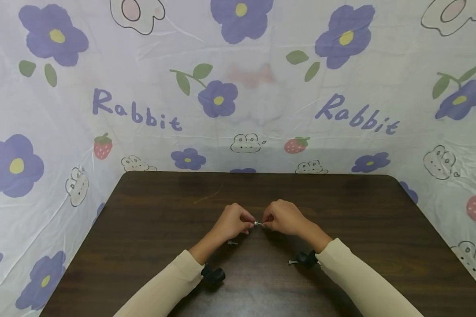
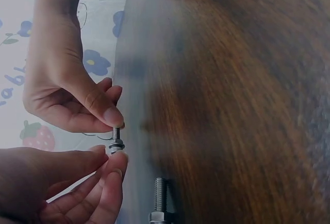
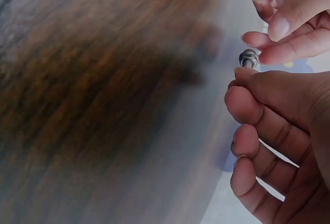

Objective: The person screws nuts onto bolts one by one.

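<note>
Over the far middle of the table my two hands meet at a small metal bolt point(image 1: 258, 223) with a nut point(image 2: 117, 143) on its shank. My right hand point(image 1: 286, 218) pinches the threaded end between thumb and forefinger, its other fingers curled, as the right wrist view shows. At the opposite end, the left hand point(image 1: 232, 222) has thumb and fingertips around the bolt beside the nut; those fingertips partly hide that end. Under the left wrist, a second bolt point(image 1: 232, 242) with a nut lies on the table. A third bolt point(image 1: 292, 263) lies near the right wrist.
The dark wood-grain table point(image 1: 162, 229) has rounded far corners. Behind it hangs a pale cloth point(image 1: 262, 110) printed with flowers and rabbits. Black camera mounts point(image 1: 213, 275) sit under both wrists, and the right one overlaps the third bolt's end in the head view.
</note>
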Motion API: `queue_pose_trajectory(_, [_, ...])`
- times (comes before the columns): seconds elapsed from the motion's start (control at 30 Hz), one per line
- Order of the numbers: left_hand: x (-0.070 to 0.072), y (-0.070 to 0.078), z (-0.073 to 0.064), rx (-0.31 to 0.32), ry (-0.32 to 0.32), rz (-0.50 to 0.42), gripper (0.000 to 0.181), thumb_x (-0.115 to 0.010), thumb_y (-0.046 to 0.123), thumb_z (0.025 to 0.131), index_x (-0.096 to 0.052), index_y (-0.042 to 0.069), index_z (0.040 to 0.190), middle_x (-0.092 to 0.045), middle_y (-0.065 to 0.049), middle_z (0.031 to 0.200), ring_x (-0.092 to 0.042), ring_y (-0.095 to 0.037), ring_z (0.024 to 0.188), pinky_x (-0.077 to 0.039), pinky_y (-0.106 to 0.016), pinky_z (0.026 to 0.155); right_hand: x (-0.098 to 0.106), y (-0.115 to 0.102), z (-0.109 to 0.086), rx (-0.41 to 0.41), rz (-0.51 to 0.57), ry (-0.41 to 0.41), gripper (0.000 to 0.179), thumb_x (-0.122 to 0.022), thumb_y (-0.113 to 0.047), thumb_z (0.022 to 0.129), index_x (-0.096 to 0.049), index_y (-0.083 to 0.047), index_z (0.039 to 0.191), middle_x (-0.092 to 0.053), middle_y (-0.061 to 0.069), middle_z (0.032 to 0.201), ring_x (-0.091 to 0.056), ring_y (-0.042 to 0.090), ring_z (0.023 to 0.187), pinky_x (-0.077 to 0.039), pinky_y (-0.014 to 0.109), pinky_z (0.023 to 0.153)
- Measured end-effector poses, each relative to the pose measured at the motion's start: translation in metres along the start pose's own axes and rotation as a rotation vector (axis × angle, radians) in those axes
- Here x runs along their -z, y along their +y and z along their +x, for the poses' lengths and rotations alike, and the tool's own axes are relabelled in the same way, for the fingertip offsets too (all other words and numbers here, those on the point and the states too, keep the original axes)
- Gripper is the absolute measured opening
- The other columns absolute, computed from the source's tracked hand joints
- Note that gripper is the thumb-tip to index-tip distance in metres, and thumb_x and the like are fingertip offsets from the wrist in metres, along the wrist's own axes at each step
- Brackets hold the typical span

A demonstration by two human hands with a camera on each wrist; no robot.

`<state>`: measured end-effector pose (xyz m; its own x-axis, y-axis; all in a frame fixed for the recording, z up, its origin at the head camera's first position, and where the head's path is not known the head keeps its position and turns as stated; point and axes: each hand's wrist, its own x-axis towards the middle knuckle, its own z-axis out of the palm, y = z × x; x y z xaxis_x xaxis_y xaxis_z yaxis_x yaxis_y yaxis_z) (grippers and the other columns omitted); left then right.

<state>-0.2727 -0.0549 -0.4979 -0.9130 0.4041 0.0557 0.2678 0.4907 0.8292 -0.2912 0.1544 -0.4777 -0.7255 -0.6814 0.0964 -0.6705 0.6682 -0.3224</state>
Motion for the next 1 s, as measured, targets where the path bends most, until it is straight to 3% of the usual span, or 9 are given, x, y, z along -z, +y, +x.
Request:
queue_pose_trajectory(0.27, [-0.003,-0.003,0.000,0.028,-0.033,0.015,0.012,-0.074,-0.003,0.090,-0.078,-0.004,0.101,-0.077,-0.013,0.092,-0.070,-0.014,0.060,-0.058,-0.024,0.055,-0.007,0.002,-0.002,-0.006,0.009,-0.021,0.011,-0.081,-0.015,0.088,-0.077,-0.016,0.078,-0.071,-0.007,0.074,-0.059,0.001,0.061,-0.052,0.024,0.055])
queue_pose_trajectory(0.6, [-0.004,-0.002,0.001,0.040,-0.038,0.018,0.011,-0.074,-0.002,0.090,-0.078,-0.003,0.101,-0.077,-0.011,0.090,-0.070,-0.016,0.060,-0.058,-0.024,0.055,-0.011,0.001,-0.001,-0.047,-0.032,0.024,0.010,-0.082,-0.019,0.088,-0.076,-0.017,0.080,-0.066,-0.010,0.071,-0.053,0.001,0.058,-0.045,0.022,0.051])
queue_pose_trajectory(1.0, [-0.002,0.004,-0.008,-0.010,-0.034,0.012,0.012,-0.074,0.007,0.093,-0.078,0.002,0.103,-0.077,-0.009,0.092,-0.070,-0.020,0.060,-0.055,-0.026,0.048,0.000,0.000,-0.015,-0.076,0.007,0.054,0.009,-0.080,-0.021,0.090,-0.079,-0.015,0.095,-0.073,-0.007,0.083,-0.061,0.001,0.066,-0.051,0.025,0.056])
